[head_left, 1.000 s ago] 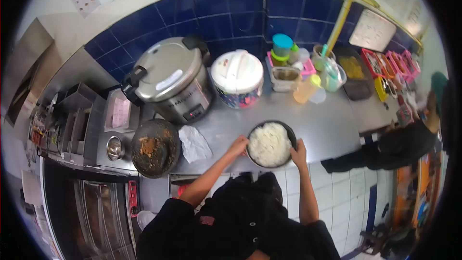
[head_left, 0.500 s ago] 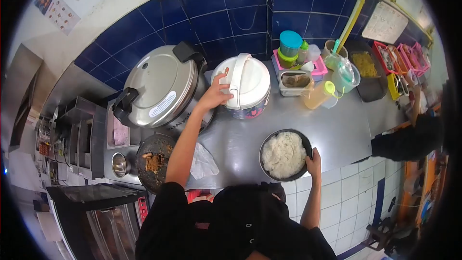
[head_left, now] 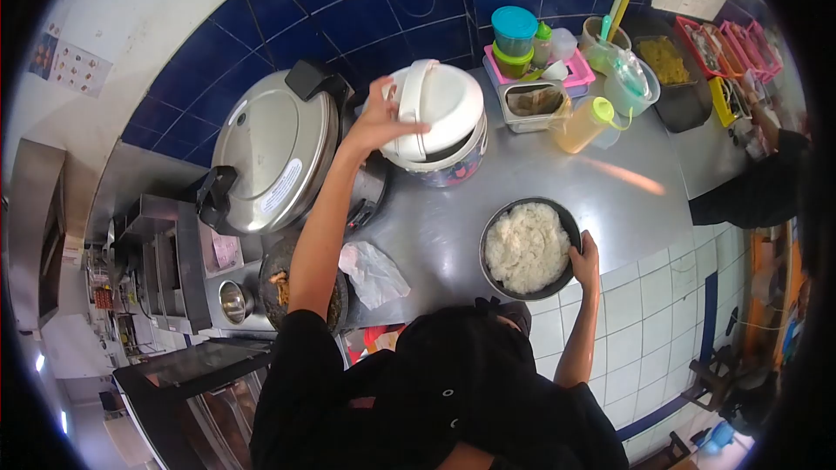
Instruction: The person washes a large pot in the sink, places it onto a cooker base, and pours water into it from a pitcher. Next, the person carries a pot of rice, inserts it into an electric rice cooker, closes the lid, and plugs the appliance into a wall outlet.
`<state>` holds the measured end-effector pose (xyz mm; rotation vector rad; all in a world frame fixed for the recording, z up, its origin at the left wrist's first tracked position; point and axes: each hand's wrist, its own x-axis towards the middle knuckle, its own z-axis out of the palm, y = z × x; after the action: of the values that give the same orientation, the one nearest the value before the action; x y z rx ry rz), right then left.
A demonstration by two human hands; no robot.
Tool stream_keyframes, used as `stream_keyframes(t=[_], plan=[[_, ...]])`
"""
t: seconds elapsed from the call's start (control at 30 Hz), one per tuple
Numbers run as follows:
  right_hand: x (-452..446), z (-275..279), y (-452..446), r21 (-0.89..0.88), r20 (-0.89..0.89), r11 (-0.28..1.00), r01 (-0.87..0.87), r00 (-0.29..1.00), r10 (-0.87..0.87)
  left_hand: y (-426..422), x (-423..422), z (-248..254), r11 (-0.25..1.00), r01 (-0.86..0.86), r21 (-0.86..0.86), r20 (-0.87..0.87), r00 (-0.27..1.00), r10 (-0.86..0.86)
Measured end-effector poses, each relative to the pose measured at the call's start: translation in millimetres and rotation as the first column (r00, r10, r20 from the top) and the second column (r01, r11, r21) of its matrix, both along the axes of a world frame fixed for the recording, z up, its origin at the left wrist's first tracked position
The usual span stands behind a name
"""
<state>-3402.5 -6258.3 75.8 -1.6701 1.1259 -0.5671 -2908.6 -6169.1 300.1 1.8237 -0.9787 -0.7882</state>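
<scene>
My left hand (head_left: 384, 126) grips the white lid (head_left: 448, 109) of a round container (head_left: 459, 168) with a floral-patterned side, probably a rice warmer. The lid is tilted up, and a dark gap shows along its front right edge. The contents are hidden. In my right hand (head_left: 587, 258) is the rim of a dark round pan or bowl (head_left: 488, 265), held at the table's front edge. White rice (head_left: 528, 248) is heaped in it.
A large metal cooker (head_left: 270, 152) stands left of the container. Below it are a stone mortar (head_left: 341, 300), a plastic bag (head_left: 374, 274) and a small metal bowl (head_left: 233, 300). Squeeze bottle (head_left: 588, 124) and tubs are at the back right. A co-worker's sleeve (head_left: 753, 178) reaches in from the right.
The lid was seated on the container and is now raised and tilted, with my left hand holding it. The rice pan stays in my right hand. The view has shifted slightly.
</scene>
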Motion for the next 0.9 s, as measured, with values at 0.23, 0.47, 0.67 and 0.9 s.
stream_keyframes(t=[0.23, 0.47, 0.67, 0.9], plan=[[3, -1, -3, 0.013, 0.001, 1.000, 0.007, 1.000, -0.007, -80, 40, 68, 0.951, -0.223, 0.216, 0.566, 0.822, 0.065], [1, -10, -1, -0.010, -0.005, 0.998, 0.055, 0.998, -0.055, -200, 141, 103, 0.899, -0.111, 0.424, 0.478, 0.870, -0.118], [4, -3, -2, 0.060, -0.068, 0.993, 0.106, 0.992, -0.102, -238, 164, 101, 0.941, -0.235, -0.242, 0.430, 0.844, 0.321], [3, -3, 0, 0.039, -0.106, 0.994, 0.102, 0.990, -0.097, -205, 143, 105, 0.918, 0.065, -0.391, 0.359, 0.929, 0.087]])
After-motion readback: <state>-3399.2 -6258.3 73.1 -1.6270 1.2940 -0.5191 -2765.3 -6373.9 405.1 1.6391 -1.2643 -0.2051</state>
